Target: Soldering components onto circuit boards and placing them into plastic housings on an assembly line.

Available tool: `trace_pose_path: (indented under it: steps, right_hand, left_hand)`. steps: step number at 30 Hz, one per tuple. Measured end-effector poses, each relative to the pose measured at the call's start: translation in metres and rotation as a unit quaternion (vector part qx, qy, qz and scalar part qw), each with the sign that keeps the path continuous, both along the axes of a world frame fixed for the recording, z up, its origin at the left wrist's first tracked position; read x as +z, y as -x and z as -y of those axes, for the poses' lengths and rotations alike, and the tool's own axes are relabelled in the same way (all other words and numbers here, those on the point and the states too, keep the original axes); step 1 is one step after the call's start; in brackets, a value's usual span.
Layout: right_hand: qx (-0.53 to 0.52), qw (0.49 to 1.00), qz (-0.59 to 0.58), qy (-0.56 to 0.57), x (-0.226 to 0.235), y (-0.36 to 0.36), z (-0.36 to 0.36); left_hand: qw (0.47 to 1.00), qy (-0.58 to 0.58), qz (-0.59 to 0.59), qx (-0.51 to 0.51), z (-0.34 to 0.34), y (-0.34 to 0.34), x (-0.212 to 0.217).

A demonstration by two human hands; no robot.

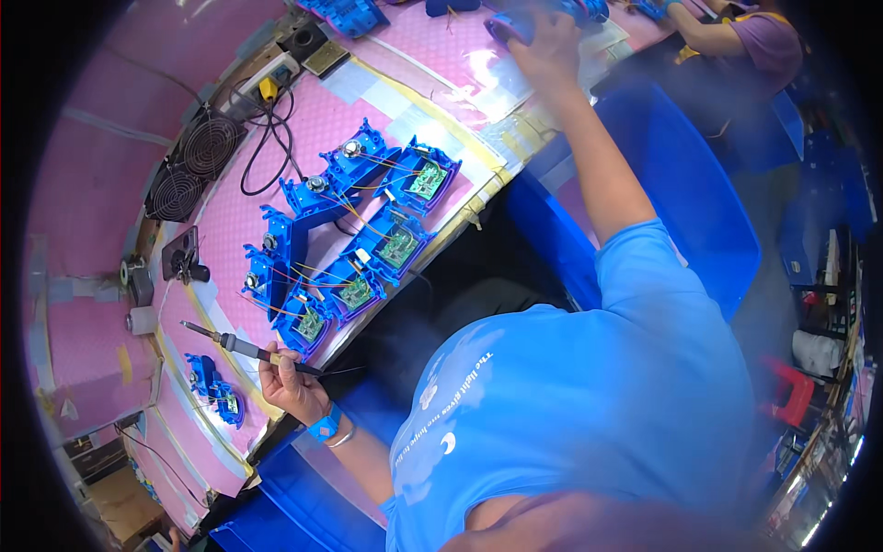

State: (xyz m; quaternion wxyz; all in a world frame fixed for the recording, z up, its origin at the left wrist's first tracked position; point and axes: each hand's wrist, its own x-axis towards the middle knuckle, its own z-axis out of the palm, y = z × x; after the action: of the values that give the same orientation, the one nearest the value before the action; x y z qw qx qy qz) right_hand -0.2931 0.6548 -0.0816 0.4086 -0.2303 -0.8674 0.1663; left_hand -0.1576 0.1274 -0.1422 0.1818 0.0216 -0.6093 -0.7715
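My left hand (292, 388) is closed round the handle of a soldering iron (241, 346), whose tip points toward the far left. A thin wire end sticks out beside that hand. Stretched far to the right, my right hand (552, 51) has its fingers bent round a blue plastic housing (508, 28); part of it is hidden by the hand. Between my hands stands a row of opened blue housings (395, 247). Their near halves hold green circuit boards (428, 181), and thin wires join them to far halves with round silvery parts (316, 184).
A separate blue housing (216, 391) lies at the left. Twin fans (193, 166), a black cable (269, 156) and a small stand (184, 258) line the table's back. Blue bins (685, 193) stand below the table edge. A co-worker's arm (713, 37) is at the top right.
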Motion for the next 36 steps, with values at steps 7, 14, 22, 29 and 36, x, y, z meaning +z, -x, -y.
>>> trace_pose_path:
  steps: [7, 14, 22, 29, 36]
  right_hand:
    - [0.357, 0.924, 0.006, 0.140, -0.009, -0.041, 0.038]
    - [0.477, 0.875, -0.005, 0.084, 0.002, -0.030, 0.056]
    - [0.384, 0.807, 0.275, 0.354, 0.006, 0.070, 0.036]
    - [0.366, 0.853, 0.328, 0.178, 0.003, 0.080, 0.060]
    - [-0.005, 0.984, -0.124, -0.128, 0.016, 0.028, -0.035]
  left_hand:
    - [1.000, 0.017, -0.011, -0.024, 0.002, 0.001, 0.001]
    - [1.000, -0.006, 0.016, 0.006, -0.006, -0.002, 0.009]
    - [1.000, -0.003, -0.009, -0.013, -0.005, -0.002, 0.007]
    - [1.000, -0.004, -0.005, -0.009, 0.002, 0.001, -0.001]
    - [1.000, 0.000, -0.010, -0.027, 0.006, 0.002, -0.003]
